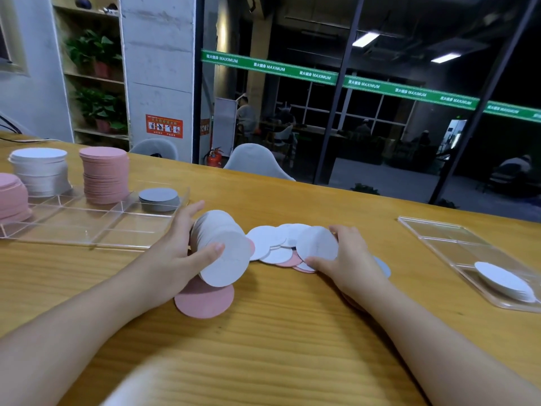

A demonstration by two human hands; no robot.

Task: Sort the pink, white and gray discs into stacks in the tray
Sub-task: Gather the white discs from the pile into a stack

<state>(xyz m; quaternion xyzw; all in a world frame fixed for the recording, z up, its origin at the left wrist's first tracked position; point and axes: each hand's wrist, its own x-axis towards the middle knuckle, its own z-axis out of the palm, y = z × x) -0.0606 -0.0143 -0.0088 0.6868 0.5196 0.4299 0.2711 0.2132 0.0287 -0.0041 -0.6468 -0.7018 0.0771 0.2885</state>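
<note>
Lying nearest is a pink disc (pixel 204 300). At 10 o'clock, the left hand (pixel 178 253) is gripping a tilted white stack (pixel 221 247). At 2 o'clock, the right hand (pixel 345 259) is pinching a white disc (pixel 317 244).

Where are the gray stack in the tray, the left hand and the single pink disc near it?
gray stack (pixel 159 196), head view, top disc.
left hand (pixel 179 249), head view, back of hand.
pink disc (pixel 204 301), head view, flat face.

Potted plants (pixel 93 51) on shelves, fire extinguisher (pixel 214 158) behind table (pixel 292 332).
</note>
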